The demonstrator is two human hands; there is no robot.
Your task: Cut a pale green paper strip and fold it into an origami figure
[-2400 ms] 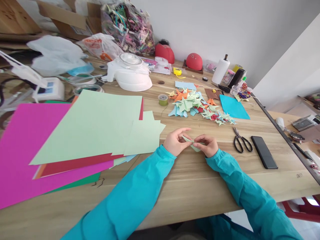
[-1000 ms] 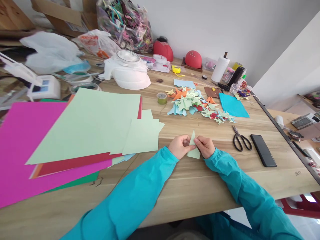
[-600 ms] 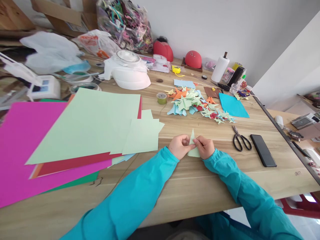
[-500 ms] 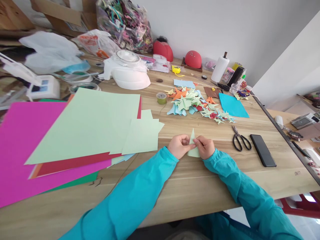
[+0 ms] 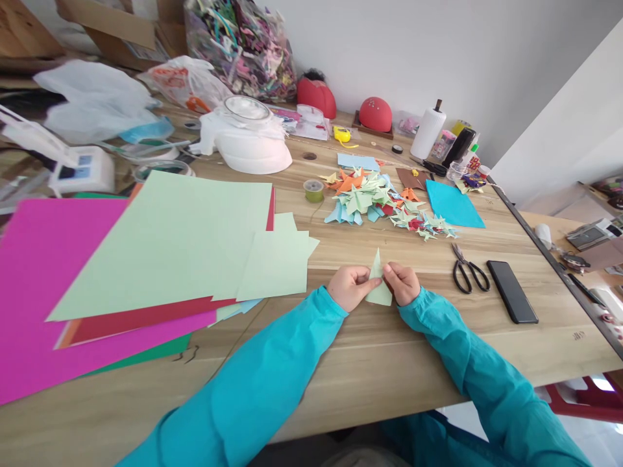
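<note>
A small piece of pale green paper [image 5: 378, 296], folded into a narrow pointed shape, is upright between my hands with its tip away from me. My left hand [image 5: 348, 287] pinches it from the left, the thumb lying across its middle. On the other side my right hand [image 5: 403, 284] has its thumb and finger closed at the paper's right edge; its other fingers are curled. Left of my hands lie pale green square sheets [image 5: 280, 266]. Beyond them is a pile of folded paper stars and cranes [image 5: 363, 194] in green, orange, blue and red.
Black-handled scissors [image 5: 468, 269] and a phone [image 5: 513, 292] lie to the right. Large coloured sheets [image 5: 165, 246] cover the left side. A blue square sheet [image 5: 455, 204], a green spool [image 5: 313, 191] and a white cap [image 5: 253, 146] stand farther back.
My right hand has shifted slightly right, its grip moving from the paper's middle to its right edge. More of the folded paper shows now. My left hand stays nearly in place.
</note>
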